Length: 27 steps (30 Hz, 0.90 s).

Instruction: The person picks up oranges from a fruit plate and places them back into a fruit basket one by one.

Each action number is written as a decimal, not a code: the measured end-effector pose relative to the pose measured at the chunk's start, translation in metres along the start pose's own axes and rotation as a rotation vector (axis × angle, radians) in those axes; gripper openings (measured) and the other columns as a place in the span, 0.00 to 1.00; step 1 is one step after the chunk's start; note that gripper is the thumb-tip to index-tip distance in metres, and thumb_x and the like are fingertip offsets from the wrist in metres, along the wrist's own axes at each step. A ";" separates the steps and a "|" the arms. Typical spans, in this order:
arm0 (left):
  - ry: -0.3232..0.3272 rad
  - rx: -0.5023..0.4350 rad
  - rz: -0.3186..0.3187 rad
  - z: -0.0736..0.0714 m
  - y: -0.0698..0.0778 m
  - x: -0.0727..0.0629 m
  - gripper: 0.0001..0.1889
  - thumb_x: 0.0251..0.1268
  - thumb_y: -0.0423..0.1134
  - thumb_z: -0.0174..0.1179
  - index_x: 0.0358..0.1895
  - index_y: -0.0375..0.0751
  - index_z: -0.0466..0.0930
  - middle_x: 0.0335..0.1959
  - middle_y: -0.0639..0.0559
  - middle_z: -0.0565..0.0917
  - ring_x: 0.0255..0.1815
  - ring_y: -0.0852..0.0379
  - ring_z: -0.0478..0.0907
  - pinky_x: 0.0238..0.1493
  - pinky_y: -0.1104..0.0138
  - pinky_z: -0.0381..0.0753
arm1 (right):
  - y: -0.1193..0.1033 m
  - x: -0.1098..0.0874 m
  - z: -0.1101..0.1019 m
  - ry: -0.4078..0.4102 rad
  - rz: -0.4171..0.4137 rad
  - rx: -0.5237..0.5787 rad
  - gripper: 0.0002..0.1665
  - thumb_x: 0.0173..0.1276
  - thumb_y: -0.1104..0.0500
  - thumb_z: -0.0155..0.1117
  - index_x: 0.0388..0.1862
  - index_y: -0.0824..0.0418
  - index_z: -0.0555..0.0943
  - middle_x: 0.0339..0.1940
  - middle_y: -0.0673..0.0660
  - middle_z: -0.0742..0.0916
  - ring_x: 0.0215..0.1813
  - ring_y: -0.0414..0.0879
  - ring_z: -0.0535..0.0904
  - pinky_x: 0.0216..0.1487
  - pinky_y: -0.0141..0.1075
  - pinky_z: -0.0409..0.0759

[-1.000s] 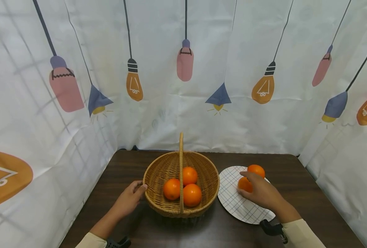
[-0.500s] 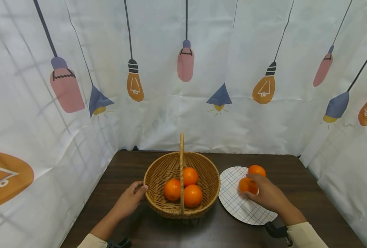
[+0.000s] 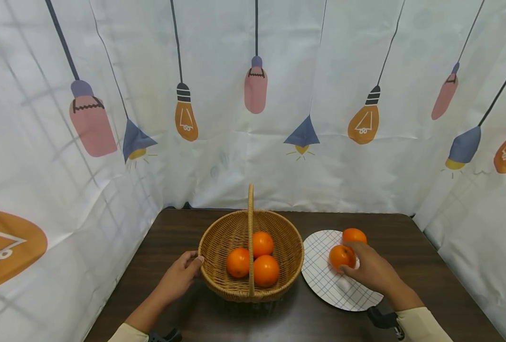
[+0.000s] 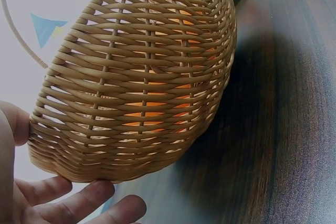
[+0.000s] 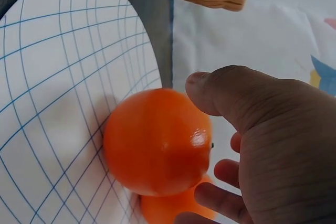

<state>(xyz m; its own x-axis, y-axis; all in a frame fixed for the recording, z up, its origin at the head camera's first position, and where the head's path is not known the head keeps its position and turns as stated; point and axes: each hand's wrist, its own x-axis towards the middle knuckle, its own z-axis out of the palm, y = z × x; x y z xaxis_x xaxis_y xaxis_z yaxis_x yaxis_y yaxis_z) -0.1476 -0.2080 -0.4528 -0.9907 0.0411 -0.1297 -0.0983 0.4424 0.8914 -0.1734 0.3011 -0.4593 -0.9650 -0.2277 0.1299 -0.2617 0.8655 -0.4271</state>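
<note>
A wicker basket point(image 3: 212, 285) with a tall hoop handle stands mid-table with three oranges point(image 3: 266, 270) in it. My left hand point(image 3: 178, 278) holds its left rim, the thumb on one side and the fingers on the other. On the right, a round white plate point(image 3: 321, 280) with a blue grid bears two more oranges. My right hand point(image 3: 374, 270) is beside the nearer orange point(image 5: 157, 142), thumb and fingers spread apart at its right side. The thumb tip overlaps the fruit's edge in the right wrist view. The farther orange point(image 3: 354, 235) is partly hidden behind this hand.
Everything stands on a dark wooden table point(image 3: 287, 316). White curtains point(image 3: 253, 156) printed with hanging lamps enclose its back and both sides. The plate lies close to the basket's right side.
My right hand has drawn back to the right, uncovering more of the nearer orange, which appears slightly farther right. The left hand keeps its place at the basket rim.
</note>
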 end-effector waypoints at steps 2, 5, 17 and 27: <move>0.001 0.002 -0.001 0.000 0.000 0.000 0.30 0.82 0.50 0.50 0.71 0.27 0.66 0.62 0.32 0.79 0.51 0.43 0.84 0.51 0.47 0.84 | 0.002 0.000 0.001 -0.001 0.005 -0.001 0.43 0.61 0.48 0.79 0.70 0.64 0.73 0.67 0.68 0.79 0.61 0.64 0.79 0.54 0.63 0.79; -0.004 0.007 0.002 0.000 0.000 0.000 0.30 0.82 0.51 0.50 0.71 0.27 0.66 0.62 0.32 0.79 0.51 0.43 0.84 0.51 0.47 0.84 | 0.004 0.000 0.003 -0.003 0.005 -0.005 0.44 0.61 0.48 0.79 0.70 0.65 0.73 0.67 0.68 0.78 0.61 0.65 0.79 0.55 0.63 0.79; -0.003 -0.002 -0.005 0.000 -0.001 0.002 0.31 0.82 0.51 0.51 0.71 0.27 0.66 0.61 0.31 0.79 0.52 0.42 0.84 0.51 0.47 0.84 | 0.008 0.007 0.007 -0.030 0.047 0.011 0.48 0.60 0.45 0.79 0.71 0.68 0.70 0.64 0.68 0.80 0.55 0.59 0.81 0.53 0.60 0.81; -0.003 -0.007 -0.005 0.000 -0.001 0.000 0.31 0.82 0.52 0.51 0.71 0.27 0.65 0.62 0.31 0.79 0.52 0.42 0.84 0.50 0.48 0.84 | 0.011 0.012 0.014 -0.053 0.061 0.026 0.49 0.58 0.48 0.81 0.71 0.68 0.70 0.59 0.66 0.82 0.51 0.56 0.81 0.50 0.58 0.83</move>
<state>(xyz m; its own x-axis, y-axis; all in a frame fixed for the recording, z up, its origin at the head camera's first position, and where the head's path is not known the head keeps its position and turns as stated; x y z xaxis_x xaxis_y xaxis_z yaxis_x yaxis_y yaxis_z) -0.1478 -0.2083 -0.4533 -0.9900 0.0416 -0.1352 -0.1037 0.4363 0.8938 -0.1887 0.3020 -0.4748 -0.9784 -0.1990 0.0561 -0.2025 0.8668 -0.4556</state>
